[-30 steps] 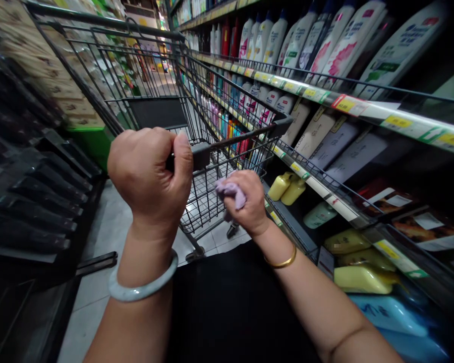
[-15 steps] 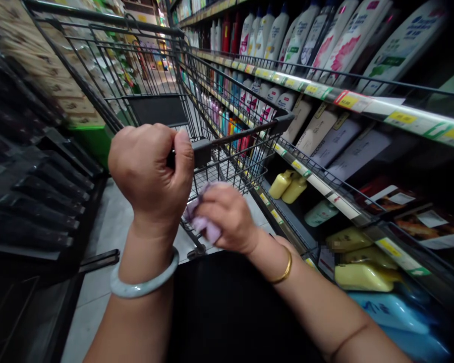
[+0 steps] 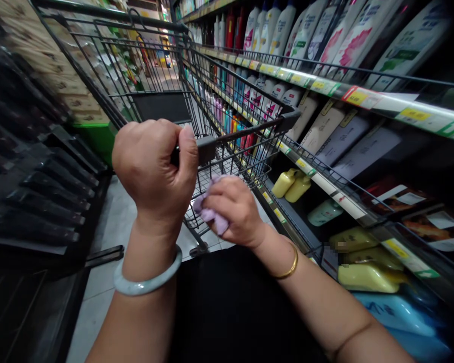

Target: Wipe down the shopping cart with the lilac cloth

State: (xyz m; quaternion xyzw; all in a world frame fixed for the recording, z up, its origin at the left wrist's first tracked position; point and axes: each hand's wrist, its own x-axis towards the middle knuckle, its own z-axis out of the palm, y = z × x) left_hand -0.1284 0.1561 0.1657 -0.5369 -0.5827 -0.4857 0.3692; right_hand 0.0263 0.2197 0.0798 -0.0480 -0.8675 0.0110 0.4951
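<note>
My left hand [image 3: 155, 169] is wrapped round the handle of a dark wire shopping cart [image 3: 159, 108], thumb uppermost; a pale bangle circles that wrist. Below and to the right of it, my right hand [image 3: 238, 212] clutches a crumpled lilac cloth [image 3: 214, 214], part of which is hidden by the fingers. The cloth hangs in front of the cart's wire basket; whether it touches the wires I cannot tell. A gold bracelet is on the right wrist.
Shelves [image 3: 336, 93] of shampoo bottles [image 3: 366, 43] run along the right, close to the cart's side. Yellow bottles [image 3: 371, 277] lie low at right. Packaged dark goods [image 3: 41, 201] line the left. Grey floor tiles [image 3: 115, 217] show beneath the cart.
The whole view has shifted slightly, so the cart and shelves appear a little further right. My right hand and the cloth have moved slightly right; both hands keep their holds.
</note>
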